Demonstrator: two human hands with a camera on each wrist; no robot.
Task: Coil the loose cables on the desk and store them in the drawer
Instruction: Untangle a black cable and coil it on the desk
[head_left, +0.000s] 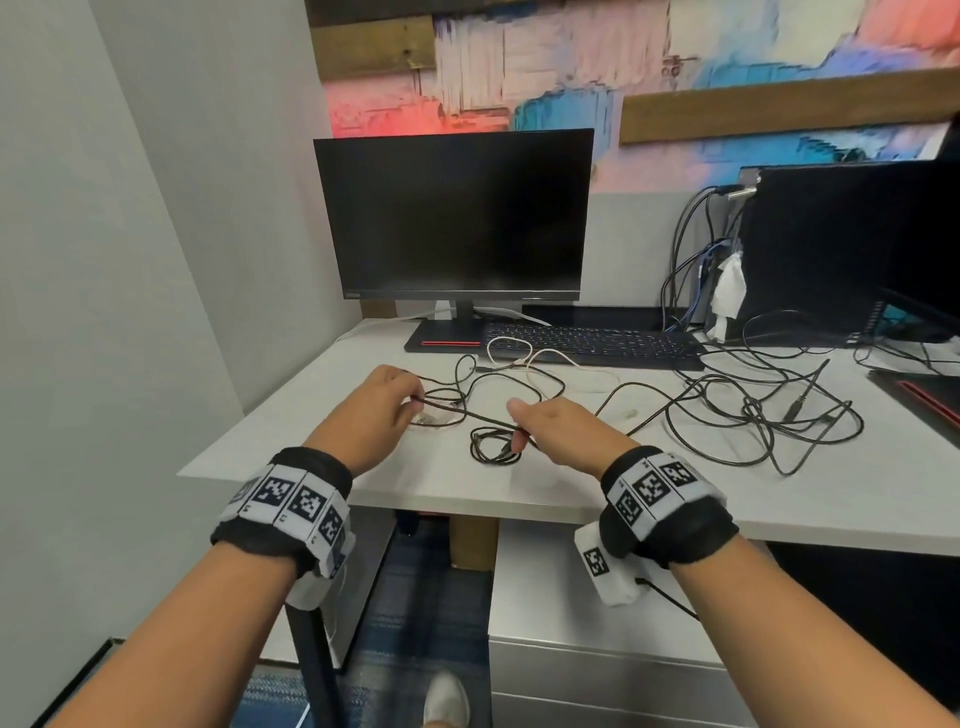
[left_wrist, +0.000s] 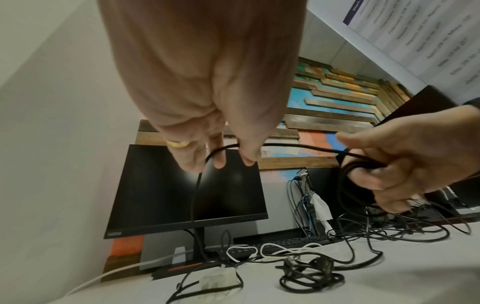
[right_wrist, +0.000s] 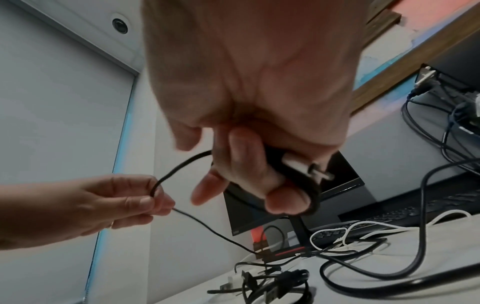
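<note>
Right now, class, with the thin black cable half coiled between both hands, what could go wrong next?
1. The thin black cable trails from the left hand down into crossed leads on the white desk; pulling may snag them.
2. It could drag the white cable along.
3. The loops in the right hand may slip loose.

Left hand (head_left: 382, 402) and right hand (head_left: 550, 427) both pinching one thin black cable (head_left: 467, 413) stretched between them above white counter (head_left: 571, 483). Behind, white cable (head_left: 524, 358), keyboard (head_left: 587, 340), dark monitor (head_left: 452, 213). Right, black cable tangle (head_left: 753, 410).
</note>
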